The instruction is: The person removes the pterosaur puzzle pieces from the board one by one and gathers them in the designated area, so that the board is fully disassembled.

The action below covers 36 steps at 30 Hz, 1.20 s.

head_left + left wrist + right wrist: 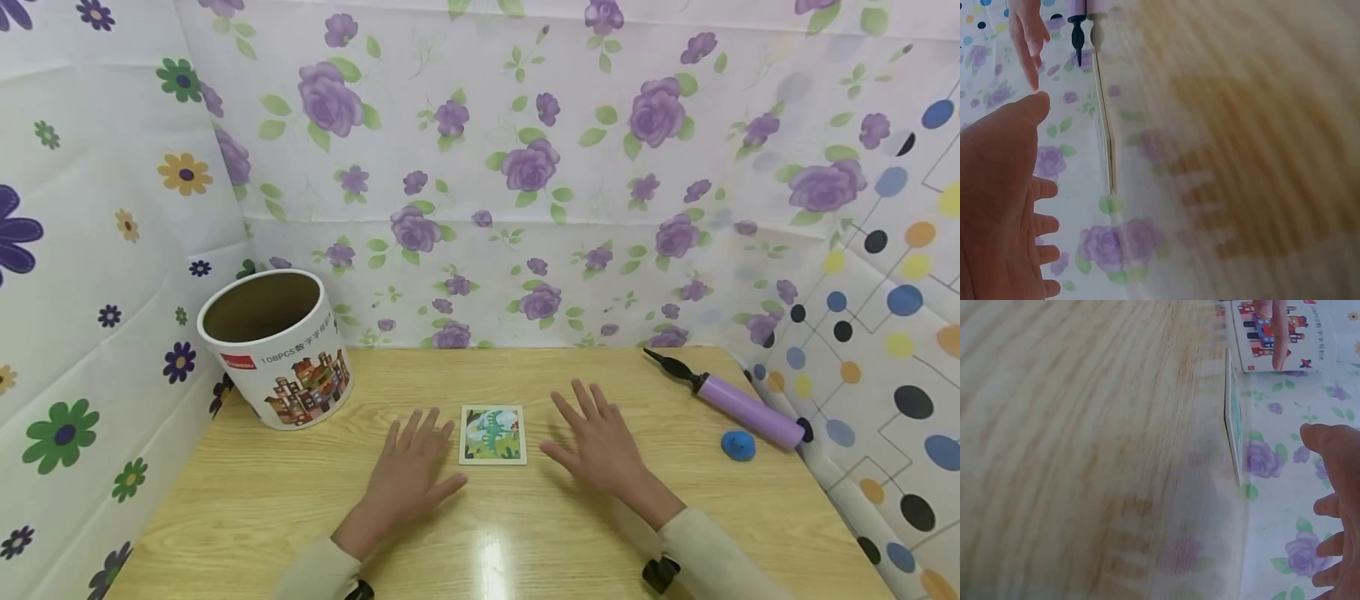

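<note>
Small puzzle card (492, 433) flat on bench (300, 500), between left hand (408, 475) and right hand (600, 446); fingers spread, holding nothing. Best approach: pinch card edges from both sides, lift level.

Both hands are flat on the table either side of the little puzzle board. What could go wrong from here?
1. The puzzle board lies flat and thin on the smooth table; fingertips from the left hand or right hand may push it along rather than lift an edge.
2. The purple pump and blue lump sit near the table's right edge; a wide sweep of the right hand could knock them off.
3. The open tub stands close to the left hand and might tip if bumped.
</note>
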Tool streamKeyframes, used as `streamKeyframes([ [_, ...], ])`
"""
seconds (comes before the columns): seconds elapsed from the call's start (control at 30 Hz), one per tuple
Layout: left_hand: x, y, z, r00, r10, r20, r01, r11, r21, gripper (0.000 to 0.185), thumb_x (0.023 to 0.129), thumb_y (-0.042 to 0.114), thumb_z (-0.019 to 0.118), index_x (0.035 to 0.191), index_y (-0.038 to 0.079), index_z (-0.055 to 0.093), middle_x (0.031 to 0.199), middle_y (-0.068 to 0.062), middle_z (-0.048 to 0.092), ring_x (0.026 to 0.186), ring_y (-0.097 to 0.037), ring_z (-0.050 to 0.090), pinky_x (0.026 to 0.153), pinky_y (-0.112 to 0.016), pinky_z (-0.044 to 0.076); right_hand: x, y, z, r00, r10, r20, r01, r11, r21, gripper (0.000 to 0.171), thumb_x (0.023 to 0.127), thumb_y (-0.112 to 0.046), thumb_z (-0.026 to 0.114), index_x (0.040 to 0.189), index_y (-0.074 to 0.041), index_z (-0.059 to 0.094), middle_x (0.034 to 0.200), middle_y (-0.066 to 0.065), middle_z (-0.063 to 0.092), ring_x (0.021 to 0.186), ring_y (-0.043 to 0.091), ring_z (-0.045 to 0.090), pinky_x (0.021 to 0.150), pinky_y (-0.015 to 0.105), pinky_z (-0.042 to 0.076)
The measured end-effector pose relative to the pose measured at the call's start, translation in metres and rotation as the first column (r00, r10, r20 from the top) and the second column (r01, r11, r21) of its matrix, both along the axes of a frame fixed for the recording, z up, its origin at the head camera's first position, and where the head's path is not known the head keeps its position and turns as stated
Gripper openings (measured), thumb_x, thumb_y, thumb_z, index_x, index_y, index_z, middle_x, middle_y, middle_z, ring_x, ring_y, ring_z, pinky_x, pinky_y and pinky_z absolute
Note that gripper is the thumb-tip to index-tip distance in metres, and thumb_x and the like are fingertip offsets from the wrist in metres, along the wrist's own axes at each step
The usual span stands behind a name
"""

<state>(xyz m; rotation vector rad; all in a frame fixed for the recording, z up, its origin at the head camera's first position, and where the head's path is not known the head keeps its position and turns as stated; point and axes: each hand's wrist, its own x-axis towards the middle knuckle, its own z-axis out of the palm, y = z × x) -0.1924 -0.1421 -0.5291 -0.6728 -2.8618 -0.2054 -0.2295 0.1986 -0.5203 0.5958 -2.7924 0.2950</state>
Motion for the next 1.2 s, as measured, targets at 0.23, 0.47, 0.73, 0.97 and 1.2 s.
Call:
streamKeyframes([
  [0.23, 0.006, 0.016, -0.001, 0.990, -0.042, 0.132, 0.036, 0.998, 0.055, 0.083, 0.099, 0.068, 0.046, 0.160, 0.013, 0.036, 0.168, -0.016, 0.024, 0.155, -0.039, 0.020, 0.123, -0.059, 0.014, -0.009, -0.007, -0.001, 0.995, 0.094, 0.029, -0.094, 0.995, -0.019, 0.078, 0.095, -0.062, 0.062, 0.157, -0.018, 0.044, 0.165, 0.020, 0.028, 0.152, 0.044, 0.025, 0.115, 0.063, 0.032],
  [0.47, 0.007, 0.032, 0.002, 0.982, -0.112, 0.151, 0.104, 0.993, 0.063, 0.081, 0.102, 0.062, 0.048, 0.159, 0.007, 0.035, 0.166, -0.022, 0.026, 0.154, -0.042, 0.022, 0.122, -0.059, 0.020, -0.019, -0.012, 0.002, 0.981, 0.187, 0.045, -0.184, 0.980, -0.072, 0.075, 0.096, -0.056, 0.065, 0.156, -0.014, 0.046, 0.165, 0.018, 0.030, 0.151, 0.041, 0.029, 0.119, 0.057, 0.030],
  [0.73, 0.005, 0.053, -0.001, 0.964, -0.174, 0.202, 0.172, 0.985, 0.028, 0.081, 0.103, 0.063, 0.040, 0.161, 0.006, 0.031, 0.167, -0.020, 0.022, 0.154, -0.042, 0.019, 0.122, -0.058, 0.023, -0.037, -0.016, 0.001, 0.964, 0.253, 0.079, -0.240, 0.960, -0.145, 0.071, 0.097, -0.052, 0.066, 0.156, -0.018, 0.046, 0.165, 0.012, 0.033, 0.149, 0.041, 0.033, 0.113, 0.061, 0.038],
  [0.97, 0.001, 0.068, -0.005, 0.954, -0.184, 0.236, 0.190, 0.982, -0.004, 0.081, 0.104, 0.064, 0.035, 0.162, 0.007, 0.028, 0.168, -0.021, 0.019, 0.155, -0.041, 0.016, 0.122, -0.056, 0.023, -0.055, -0.022, -0.001, 0.953, 0.279, 0.114, -0.257, 0.950, -0.177, 0.068, 0.097, -0.050, 0.066, 0.153, -0.015, 0.050, 0.161, 0.014, 0.040, 0.144, 0.038, 0.043, 0.111, 0.059, 0.041],
  [1.2, -0.002, 0.079, -0.002, 0.951, -0.177, 0.253, 0.176, 0.984, 0.027, 0.081, 0.105, 0.060, 0.040, 0.161, 0.003, 0.028, 0.166, -0.026, 0.021, 0.153, -0.045, 0.020, 0.120, -0.059, 0.026, -0.068, -0.030, -0.003, 0.942, 0.298, 0.153, -0.256, 0.935, -0.247, 0.063, 0.097, -0.042, 0.069, 0.150, -0.012, 0.053, 0.157, 0.018, 0.045, 0.141, 0.039, 0.046, 0.111, 0.061, 0.039],
])
